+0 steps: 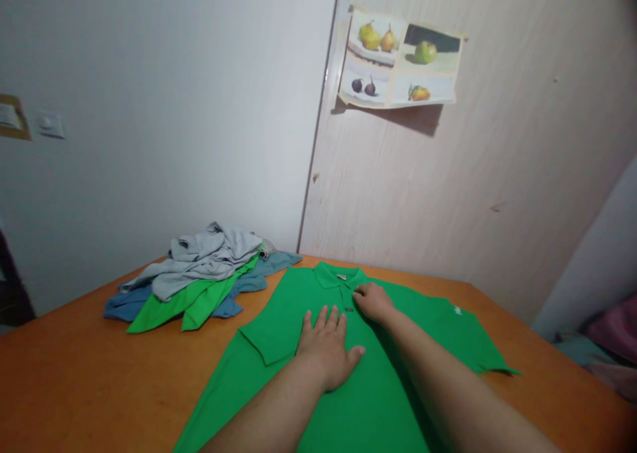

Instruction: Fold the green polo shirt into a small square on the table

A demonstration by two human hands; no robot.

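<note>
A green polo shirt [378, 387] lies spread front-up on the orange table [89, 380], collar toward the wall. My left hand [326, 350] rests flat on the shirt's chest, fingers stretched out. My right hand [372, 302] is just below the collar [334, 275], its fingers curled in a pinch at the button placket. Its left sleeve looks folded inward beside my left hand.
A heap of clothes [199, 277] lies at the table's back left: grey on top, green and blue beneath. A wooden panel with a fruit picture [401, 58] stands behind the table. A light switch [50, 125] is on the white wall.
</note>
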